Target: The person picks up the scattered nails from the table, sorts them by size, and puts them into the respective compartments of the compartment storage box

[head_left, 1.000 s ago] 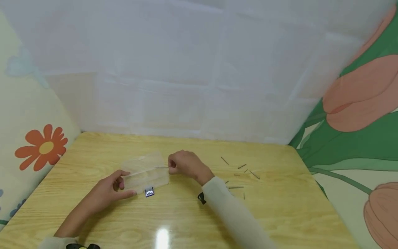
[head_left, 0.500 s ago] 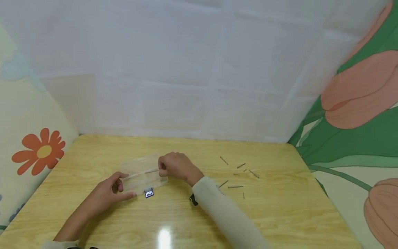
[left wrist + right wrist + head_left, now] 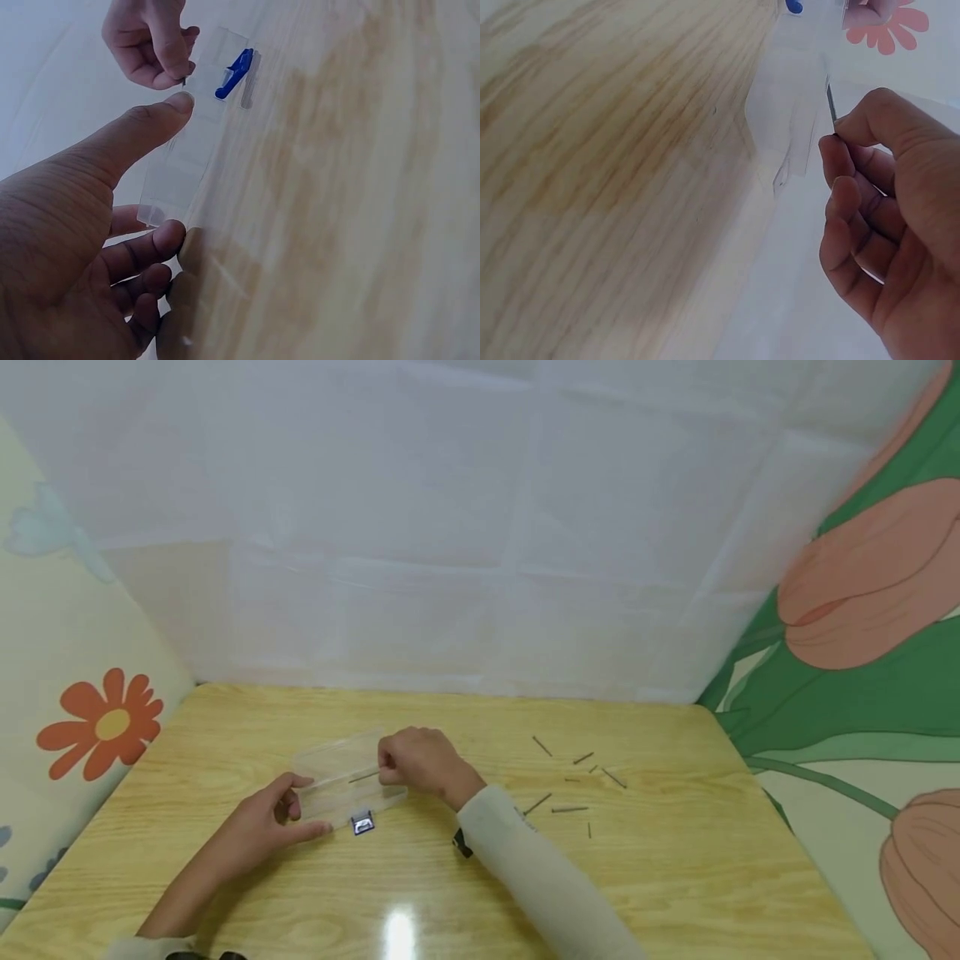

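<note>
A clear plastic box [image 3: 330,800] lies on the table with its lid [image 3: 337,755] swung back. On its front side sits a blue latch [image 3: 235,75]. My left hand [image 3: 262,817] grips the box's left end, thumb along the front edge and index finger at the back. Between thumb and index finger, my right hand [image 3: 422,762] pinches a thin metal nail [image 3: 830,101]. The nail points left over the open box, and its other end is hidden in the fingers.
Several loose nails [image 3: 570,810] of different lengths lie scattered on the wooden table [image 3: 675,860], right of the box. A white sheet [image 3: 480,568] hangs behind the table's far edge. Flower-printed panels [image 3: 862,577] stand at both sides.
My right hand has moved left with the nail, from the box's right end to over its inside. The left hand has stayed at the box's left end.
</note>
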The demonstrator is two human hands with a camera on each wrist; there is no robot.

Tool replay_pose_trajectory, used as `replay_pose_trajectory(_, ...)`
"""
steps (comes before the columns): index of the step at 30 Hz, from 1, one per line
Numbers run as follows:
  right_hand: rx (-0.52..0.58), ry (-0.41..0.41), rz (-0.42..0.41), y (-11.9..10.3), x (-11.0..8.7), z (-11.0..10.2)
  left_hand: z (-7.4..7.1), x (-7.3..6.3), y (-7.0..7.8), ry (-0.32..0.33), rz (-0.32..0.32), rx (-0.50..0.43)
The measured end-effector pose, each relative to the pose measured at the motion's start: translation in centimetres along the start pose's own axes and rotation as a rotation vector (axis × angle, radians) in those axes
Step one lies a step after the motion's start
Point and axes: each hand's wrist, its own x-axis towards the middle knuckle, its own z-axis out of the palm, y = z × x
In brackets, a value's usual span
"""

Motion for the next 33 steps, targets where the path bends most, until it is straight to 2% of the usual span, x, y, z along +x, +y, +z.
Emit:
replay_pose_trajectory(10, -0.015, 0.027, -0.003, -0.2, 0.3, 0.3, -0.1, 0.3, 0.1, -0.006, 0.002, -0.004)
replay_pose_trajectory(18, -0.028, 0.054, -0.018, -0.2, -0.3, -0.1, -0.3, 0.1, 0.2, -0.009, 0.0, -0.014)
replay_pose_trajectory(24, -0.009, 0.084, -0.02, 0.5, -1.8, -0.6, -0.3, 0.2, 0.3, -0.005, 0.0, -0.007)
replay_pose_trajectory(33, 0.0, 0.087, 0.004, 2.5, -5.8, -2.3, -0.1, 0.1, 0.2, -0.02, -0.011, 0.007)
